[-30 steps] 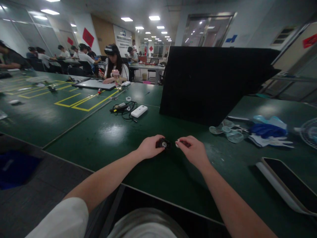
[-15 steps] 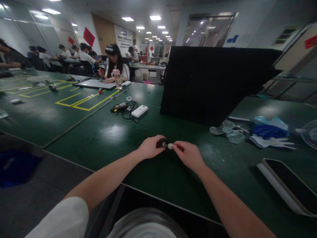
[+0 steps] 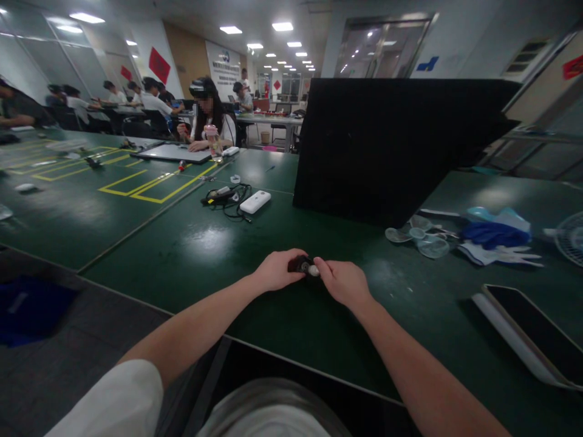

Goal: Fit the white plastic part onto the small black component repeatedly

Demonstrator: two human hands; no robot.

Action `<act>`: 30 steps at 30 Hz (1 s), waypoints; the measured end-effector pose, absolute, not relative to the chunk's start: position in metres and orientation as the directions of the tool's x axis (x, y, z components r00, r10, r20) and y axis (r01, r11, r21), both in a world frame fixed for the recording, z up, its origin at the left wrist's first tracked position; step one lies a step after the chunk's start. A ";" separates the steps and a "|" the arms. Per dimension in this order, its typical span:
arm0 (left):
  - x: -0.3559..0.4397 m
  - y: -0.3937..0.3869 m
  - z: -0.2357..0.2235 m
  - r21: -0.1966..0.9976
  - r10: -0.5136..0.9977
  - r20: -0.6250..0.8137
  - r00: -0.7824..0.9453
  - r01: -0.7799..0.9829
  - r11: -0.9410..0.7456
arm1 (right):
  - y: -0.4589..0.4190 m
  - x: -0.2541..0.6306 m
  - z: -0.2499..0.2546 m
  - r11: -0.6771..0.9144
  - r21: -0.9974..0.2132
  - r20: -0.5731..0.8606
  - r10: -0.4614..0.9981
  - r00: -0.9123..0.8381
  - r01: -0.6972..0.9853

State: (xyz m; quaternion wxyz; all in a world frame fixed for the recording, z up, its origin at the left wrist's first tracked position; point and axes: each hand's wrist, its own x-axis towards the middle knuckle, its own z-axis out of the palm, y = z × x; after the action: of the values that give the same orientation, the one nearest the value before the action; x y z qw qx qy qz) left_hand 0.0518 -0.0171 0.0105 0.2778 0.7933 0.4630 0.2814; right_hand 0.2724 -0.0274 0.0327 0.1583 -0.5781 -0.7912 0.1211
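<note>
Over the green table [image 3: 255, 315], my left hand [image 3: 279, 271] is closed around a small dark part with a round face [image 3: 302, 266], too small to name. Facing it, my right hand [image 3: 345, 280] pinches a small whitish rounded piece [image 3: 314, 271] between thumb and fingers. The whitish piece meets or nearly meets the dark part's right side; I cannot tell if they are joined. My fingers cover much of both pieces.
A tall black panel [image 3: 392, 152] stands ahead. Left of it lie a white power bank [image 3: 255, 202] and black cables [image 3: 228, 197]. To the right are clear plastic cups [image 3: 432, 245], blue-white gloves [image 3: 495, 235] and a phone [image 3: 532, 328] on a box. A person [image 3: 210, 118] sits opposite.
My right hand has shifted slightly, its fingers curling further round the whitish piece, which sits a little lower by the dark part. My left hand has hardly moved.
</note>
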 end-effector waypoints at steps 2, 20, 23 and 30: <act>0.052 -0.017 0.011 0.698 0.889 0.192 0.415 0.579 -0.421 | -0.028 0.278 0.039 0.294 -0.405 0.121 0.956 -0.268 0.866; 0.049 -0.017 0.016 0.650 0.886 0.177 0.428 0.626 -0.432 | -0.031 0.293 0.051 0.534 -0.259 0.278 0.839 -0.467 0.805; 0.049 -0.017 0.015 0.648 0.883 0.183 0.431 0.622 -0.438 | -0.032 0.292 0.051 0.610 -0.261 0.271 0.790 -0.549 0.748; 0.050 -0.017 0.013 0.656 0.887 0.186 0.422 0.619 -0.432 | -0.029 0.290 0.049 0.450 -0.250 0.201 0.890 -0.409 0.857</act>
State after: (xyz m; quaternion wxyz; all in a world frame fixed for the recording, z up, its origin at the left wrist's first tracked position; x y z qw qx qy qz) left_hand 0.0495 -0.0167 0.0133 0.2541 0.8040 0.4685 0.2638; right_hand 0.2899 -0.0287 0.0487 0.1532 -0.5216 -0.8376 0.0538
